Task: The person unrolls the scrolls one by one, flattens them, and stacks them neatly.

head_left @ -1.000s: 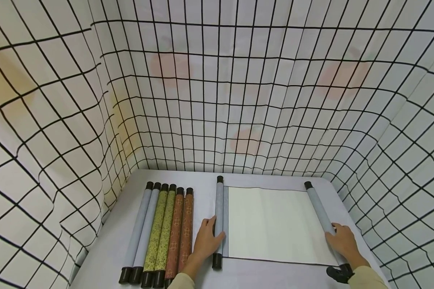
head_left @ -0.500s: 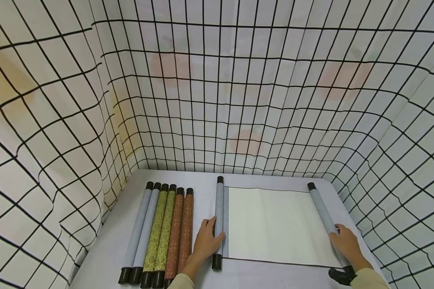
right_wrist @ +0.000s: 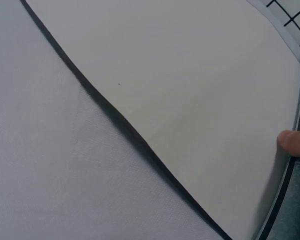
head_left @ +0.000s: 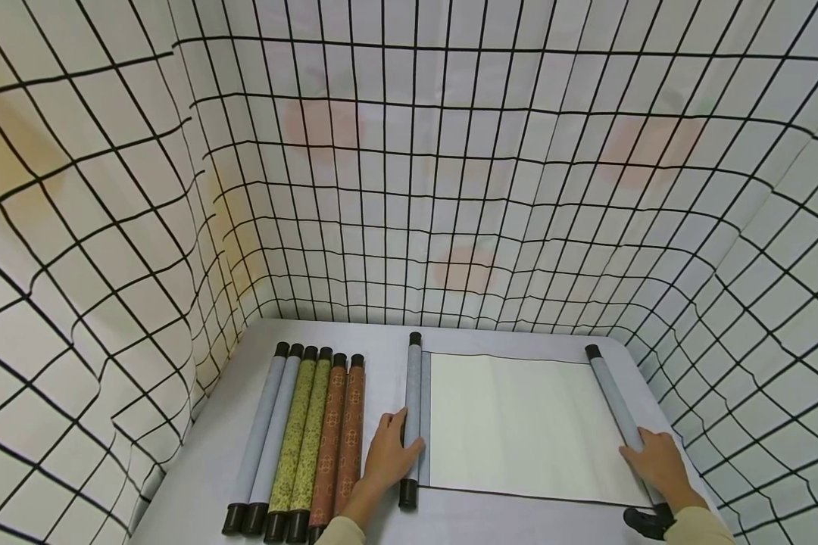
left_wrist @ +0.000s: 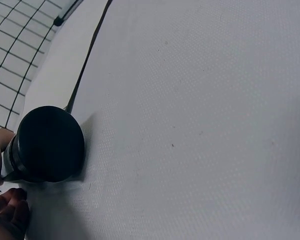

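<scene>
A hanging scroll lies partly unrolled on the table, its blank cream paper [head_left: 511, 424] spread between two blue-grey rolls. My left hand [head_left: 386, 452] grips the left roll [head_left: 413, 378] near its lower end, thumb on one side and fingers on the other. In the left wrist view that roll's black end cap [left_wrist: 50, 145] faces the camera, and the fingers are partly hidden behind it. My right hand [head_left: 661, 463] holds the slanted right roll [head_left: 613, 393] low down. The right thumb [right_wrist: 294, 142] lies at the paper's edge beside the roll in the right wrist view.
Left of the scroll, rolled scrolls lie side by side: blue-grey [head_left: 262, 431], green patterned [head_left: 307, 435] and reddish-brown [head_left: 341, 435]. A black wrist mount [head_left: 647, 522] sits below the right hand. Black wire grid [head_left: 450, 189] encloses the white table [head_left: 518, 522] at the back and sides.
My right hand and the right roll have moved slightly to the right, laying a little more paper bare. The left hand and left roll have stayed in place.
</scene>
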{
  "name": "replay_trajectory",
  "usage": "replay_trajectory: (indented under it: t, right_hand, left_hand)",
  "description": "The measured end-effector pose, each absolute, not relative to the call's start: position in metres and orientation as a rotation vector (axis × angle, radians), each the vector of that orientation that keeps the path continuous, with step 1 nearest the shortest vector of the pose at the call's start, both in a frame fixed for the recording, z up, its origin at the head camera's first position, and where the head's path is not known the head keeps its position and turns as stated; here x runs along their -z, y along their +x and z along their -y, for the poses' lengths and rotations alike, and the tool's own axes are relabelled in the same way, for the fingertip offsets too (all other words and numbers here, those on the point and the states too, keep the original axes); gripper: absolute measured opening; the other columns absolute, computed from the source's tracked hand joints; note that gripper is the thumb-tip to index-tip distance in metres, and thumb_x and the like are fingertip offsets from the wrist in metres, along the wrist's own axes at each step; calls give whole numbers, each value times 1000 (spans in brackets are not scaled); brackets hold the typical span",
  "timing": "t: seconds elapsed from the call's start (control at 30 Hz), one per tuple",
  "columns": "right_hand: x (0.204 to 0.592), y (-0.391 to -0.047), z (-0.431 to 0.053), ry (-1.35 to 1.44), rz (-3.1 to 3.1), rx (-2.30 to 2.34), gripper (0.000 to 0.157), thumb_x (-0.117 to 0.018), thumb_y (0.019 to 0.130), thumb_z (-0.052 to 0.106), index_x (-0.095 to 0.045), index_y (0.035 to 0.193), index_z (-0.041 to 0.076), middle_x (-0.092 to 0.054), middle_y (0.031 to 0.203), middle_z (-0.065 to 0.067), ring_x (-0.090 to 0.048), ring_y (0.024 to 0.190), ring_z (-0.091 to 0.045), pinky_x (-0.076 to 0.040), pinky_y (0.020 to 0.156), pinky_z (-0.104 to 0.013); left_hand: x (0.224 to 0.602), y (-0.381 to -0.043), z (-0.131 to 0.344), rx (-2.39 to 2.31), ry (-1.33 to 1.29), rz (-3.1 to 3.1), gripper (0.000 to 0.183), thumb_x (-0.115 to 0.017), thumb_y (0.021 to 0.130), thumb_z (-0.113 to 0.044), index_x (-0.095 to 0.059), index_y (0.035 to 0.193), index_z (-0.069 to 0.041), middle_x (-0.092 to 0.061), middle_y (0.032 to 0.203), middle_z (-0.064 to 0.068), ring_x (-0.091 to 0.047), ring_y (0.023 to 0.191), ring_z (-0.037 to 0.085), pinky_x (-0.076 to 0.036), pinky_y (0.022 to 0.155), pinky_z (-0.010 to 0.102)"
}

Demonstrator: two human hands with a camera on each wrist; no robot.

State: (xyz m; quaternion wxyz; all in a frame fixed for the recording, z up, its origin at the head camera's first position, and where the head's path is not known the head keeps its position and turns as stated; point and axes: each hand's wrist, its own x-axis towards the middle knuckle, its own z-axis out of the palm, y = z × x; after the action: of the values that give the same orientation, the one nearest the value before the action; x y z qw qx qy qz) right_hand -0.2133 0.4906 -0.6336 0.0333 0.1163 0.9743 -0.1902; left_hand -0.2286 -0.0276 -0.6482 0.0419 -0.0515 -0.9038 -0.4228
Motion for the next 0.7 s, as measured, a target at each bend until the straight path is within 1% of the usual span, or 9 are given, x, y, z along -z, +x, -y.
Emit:
replay_trajectory:
  t: [0.13, 0.23, 0.33, 0.4, 0.47, 0.57, 0.63, 0.7]
  right_hand:
    - [633, -215, -494, 404, -2993, 642, 78, -71, 94, 25, -33, 138, -27, -44, 124, -51, -47, 114, -65, -45, 90, -69]
    - [633, -214, -497, 445, -2989, 683, 77, -70, 94, 26, -32, 138, -25, -47, 122, -49, -50, 110, -62, -48, 85, -67]
    - [633, -214, -500, 450, -2985, 689, 72, -66, 96, 27, -34, 136, -24, -49, 120, -48, -53, 106, -61, -50, 81, -65]
    - [632, -214, -501, 459, -2979, 667, 68, -62, 97, 26, -36, 135, -24, -49, 118, -48, -54, 105, -60, -51, 79, -64]
    - [631, -214, -502, 476, -2962, 646, 65, -56, 98, 25, -38, 136, -25, -48, 119, -49, -54, 105, -61, -52, 80, -63]
    - [630, -215, -502, 521, -2926, 613, 62, -49, 100, 23, -37, 136, -26, -45, 120, -50, -50, 110, -64, -50, 85, -66]
    - [629, -215, -502, 535, -2905, 592, 63, -45, 101, 23, -36, 136, -28, -42, 121, -51, -46, 113, -64, -47, 90, -67]
    - [629, -214, -503, 529, -2890, 564, 67, -45, 102, 28, -34, 136, -29, -38, 121, -52, -42, 115, -66, -44, 93, -69]
  left_hand:
    - [648, -229, 28, 1294, -155, 2760, 68, -79, 90, -26, -53, 148, -1, -56, 123, 14, -60, 104, 27, -51, 89, 49]
    - [648, -229, 27, 1282, -156, 2756, 69, -79, 89, -26, -53, 148, 0, -57, 123, 14, -61, 104, 27, -51, 88, 49]
    - [648, -229, 27, 1284, -152, 2758, 69, -79, 90, -26, -53, 148, 0, -56, 123, 14, -60, 103, 27, -51, 88, 49]
    - [648, -229, 27, 1290, -152, 2760, 69, -79, 90, -26, -53, 148, 0, -56, 122, 14, -60, 103, 27, -51, 88, 49]
    - [648, -229, 27, 1294, -150, 2763, 69, -78, 90, -26, -52, 148, 0, -56, 122, 14, -60, 103, 27, -51, 88, 48]
    - [648, -229, 27, 1288, -148, 2768, 69, -78, 90, -26, -52, 148, 0, -56, 123, 14, -60, 104, 27, -51, 89, 48]
    - [648, -230, 26, 1284, -148, 2763, 68, -79, 90, -25, -53, 148, 0, -56, 122, 15, -60, 104, 28, -51, 89, 49]
    - [647, -230, 26, 1278, -148, 2764, 68, -79, 90, -25, -53, 147, 0, -56, 122, 15, -60, 104, 28, -51, 88, 49]
